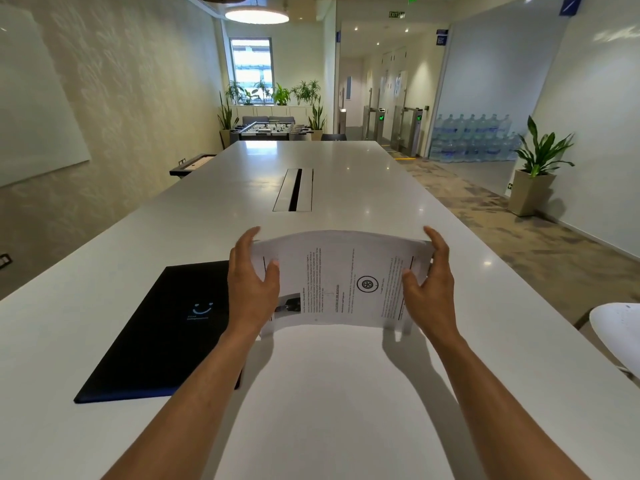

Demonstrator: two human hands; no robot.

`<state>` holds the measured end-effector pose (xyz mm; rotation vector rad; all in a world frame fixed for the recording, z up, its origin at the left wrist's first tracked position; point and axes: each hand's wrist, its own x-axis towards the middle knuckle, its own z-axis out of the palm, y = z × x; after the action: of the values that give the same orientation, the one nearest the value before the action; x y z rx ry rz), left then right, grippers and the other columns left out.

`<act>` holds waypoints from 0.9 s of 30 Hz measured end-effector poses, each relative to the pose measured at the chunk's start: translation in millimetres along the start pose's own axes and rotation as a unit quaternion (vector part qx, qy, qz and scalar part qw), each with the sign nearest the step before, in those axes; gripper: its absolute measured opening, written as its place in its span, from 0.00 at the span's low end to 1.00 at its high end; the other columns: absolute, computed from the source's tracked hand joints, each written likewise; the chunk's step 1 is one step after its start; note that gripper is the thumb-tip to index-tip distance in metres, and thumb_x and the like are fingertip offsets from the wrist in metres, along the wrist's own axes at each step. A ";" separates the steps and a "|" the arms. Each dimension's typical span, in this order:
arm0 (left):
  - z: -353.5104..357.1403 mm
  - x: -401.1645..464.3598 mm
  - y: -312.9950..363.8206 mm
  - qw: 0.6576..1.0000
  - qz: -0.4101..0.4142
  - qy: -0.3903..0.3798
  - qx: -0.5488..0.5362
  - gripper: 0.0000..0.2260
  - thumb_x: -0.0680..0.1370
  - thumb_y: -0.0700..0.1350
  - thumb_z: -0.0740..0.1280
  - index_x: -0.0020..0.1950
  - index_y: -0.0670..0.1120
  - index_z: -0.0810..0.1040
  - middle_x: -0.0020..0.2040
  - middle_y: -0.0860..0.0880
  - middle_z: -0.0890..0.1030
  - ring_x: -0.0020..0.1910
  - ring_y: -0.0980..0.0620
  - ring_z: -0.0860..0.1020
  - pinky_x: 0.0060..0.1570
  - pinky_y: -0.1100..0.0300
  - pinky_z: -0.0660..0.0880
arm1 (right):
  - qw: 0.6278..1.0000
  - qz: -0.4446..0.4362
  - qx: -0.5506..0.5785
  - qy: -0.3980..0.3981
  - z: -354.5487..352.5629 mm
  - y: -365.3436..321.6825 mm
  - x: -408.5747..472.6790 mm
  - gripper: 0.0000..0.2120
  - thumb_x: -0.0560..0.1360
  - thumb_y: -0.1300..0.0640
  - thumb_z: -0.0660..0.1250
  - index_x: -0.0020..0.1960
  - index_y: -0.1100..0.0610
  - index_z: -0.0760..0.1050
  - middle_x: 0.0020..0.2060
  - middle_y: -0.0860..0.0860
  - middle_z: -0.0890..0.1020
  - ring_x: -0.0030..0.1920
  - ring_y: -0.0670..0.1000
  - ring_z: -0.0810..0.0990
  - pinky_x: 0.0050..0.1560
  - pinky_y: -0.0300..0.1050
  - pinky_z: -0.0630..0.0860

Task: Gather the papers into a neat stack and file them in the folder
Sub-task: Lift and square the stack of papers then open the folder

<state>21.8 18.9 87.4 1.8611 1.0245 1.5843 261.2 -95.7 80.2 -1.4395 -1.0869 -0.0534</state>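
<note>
I hold a stack of printed papers [341, 278] above the white table [346, 393], bowed upward between both hands. My left hand [251, 285] grips the stack's left edge and my right hand [429, 289] grips its right edge. The top sheet shows text, a round emblem and a small photo, turned sideways. A closed black folder [162, 334] with a light blue smile logo lies flat on the table to the left, partly behind my left forearm.
A cable slot [294, 190] sits in the table's middle, farther away. A white chair [618, 330] stands at the table's right edge. A potted plant [535, 174] stands by the right wall, with stacked water bottles [474, 138] beyond.
</note>
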 end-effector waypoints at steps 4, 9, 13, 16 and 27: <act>2.9 -6.2 -9.9 0.986 -0.112 -0.012 -0.122 0.31 0.80 0.41 0.64 0.75 0.59 0.51 0.58 0.48 0.72 0.53 0.53 0.76 0.38 0.68 0.77 | 0.989 0.084 0.122 -0.029 -0.2 8.2 -8.9 0.37 0.74 0.70 0.64 0.73 0.41 0.55 0.56 0.39 0.73 0.54 0.36 0.77 0.37 0.32 0.78; 10.0 -17.0 -27.0 0.982 -0.152 -0.038 -0.101 0.19 0.81 0.40 0.62 0.68 0.55 0.61 0.58 0.53 0.71 0.52 0.55 0.75 0.38 0.69 0.76 | 0.981 0.146 0.114 -0.057 3.5 22.7 -13.9 0.20 0.73 0.71 0.65 0.59 0.51 0.73 0.52 0.49 0.80 0.54 0.52 0.79 0.49 0.49 0.79; 9.8 -15.2 -29.5 0.981 -0.156 -0.052 -0.099 0.15 0.81 0.40 0.61 0.62 0.55 0.62 0.55 0.54 0.72 0.50 0.57 0.75 0.34 0.71 0.77 | 0.987 0.123 0.089 -0.057 3.0 17.4 -12.2 0.22 0.72 0.70 0.64 0.46 0.40 0.76 0.45 0.43 0.81 0.46 0.43 0.81 0.37 0.35 0.77; 6.2 -5.0 -26.3 0.984 -0.138 -0.055 -0.096 0.15 0.80 0.40 0.63 0.61 0.55 0.64 0.55 0.54 0.74 0.52 0.57 0.76 0.38 0.69 0.75 | 0.988 0.115 0.089 -0.043 -3.2 15.0 -4.4 0.22 0.67 0.70 0.64 0.43 0.41 0.78 0.41 0.44 0.82 0.41 0.43 0.80 0.38 0.39 0.78; -5.9 2.9 -42.7 0.949 -0.214 -0.143 -0.179 0.10 0.75 0.48 0.71 0.53 0.46 0.80 0.46 0.50 0.85 0.47 0.51 0.83 0.48 0.54 0.78 | 0.940 0.243 0.236 0.047 -10.6 23.7 -5.1 0.12 0.72 0.72 0.65 0.46 0.56 0.78 0.35 0.47 0.85 0.37 0.48 0.85 0.31 0.40 0.79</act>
<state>6.5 46.2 57.7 1.4461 0.8668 1.1167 279.0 -101.9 61.6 -1.2108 -0.5848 0.4586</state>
